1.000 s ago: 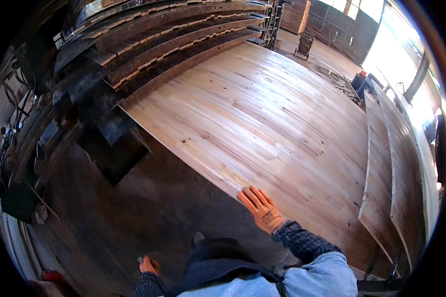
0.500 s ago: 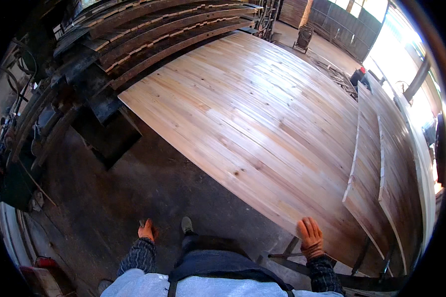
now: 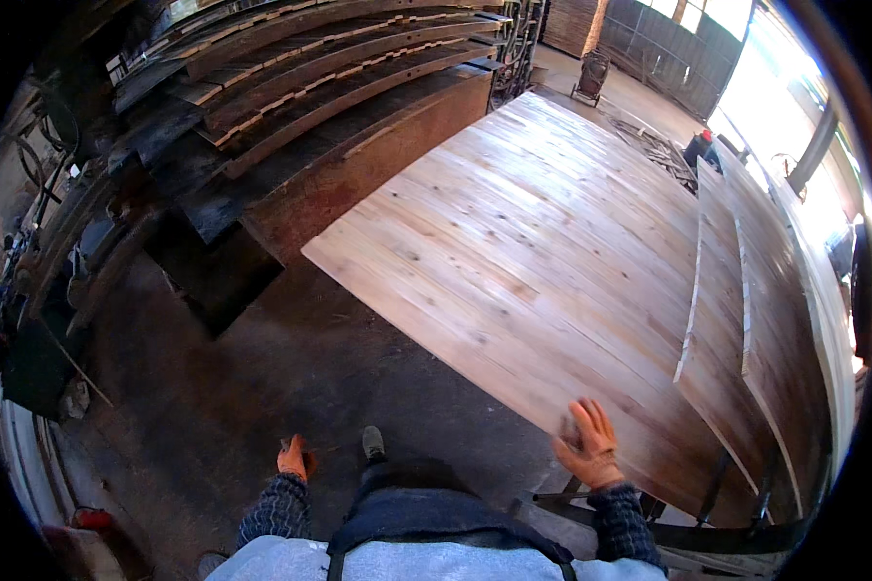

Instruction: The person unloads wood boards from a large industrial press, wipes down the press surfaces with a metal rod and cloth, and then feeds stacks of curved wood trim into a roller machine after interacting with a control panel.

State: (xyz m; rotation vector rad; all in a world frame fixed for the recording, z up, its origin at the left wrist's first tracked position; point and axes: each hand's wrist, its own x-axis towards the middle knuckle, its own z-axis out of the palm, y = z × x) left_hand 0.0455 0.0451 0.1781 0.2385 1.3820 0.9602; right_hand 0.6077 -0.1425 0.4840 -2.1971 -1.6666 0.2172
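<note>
A large pale panel of joined wooden strips (image 3: 475, 252), dotted with knots, leans across the middle and right. My right hand (image 3: 591, 445), in an orange glove, is at the panel's near edge with fingers stretched out and apart. Its thumb side is blurred, and I cannot tell whether the palm touches the wood. My left hand (image 3: 296, 459), also gloved in orange, hangs low over the dark floor, away from the panel. Its fingers are loosely bent with gaps between them, and nothing shows in them.
More wooden panels (image 3: 717, 320) lean on edge at the right, above a dark metal frame (image 3: 736, 539). A tiered rack of dark beams (image 3: 358, 87) fills the upper left. A wheeled cart (image 3: 591, 77) stands far back, near scrap strips (image 3: 654, 150) on the floor.
The panel has swung right and away from the rack, uncovering a brown lower beam. My right hand has risen slightly and moved left, its fingers spreading. My left hand has barely shifted.
</note>
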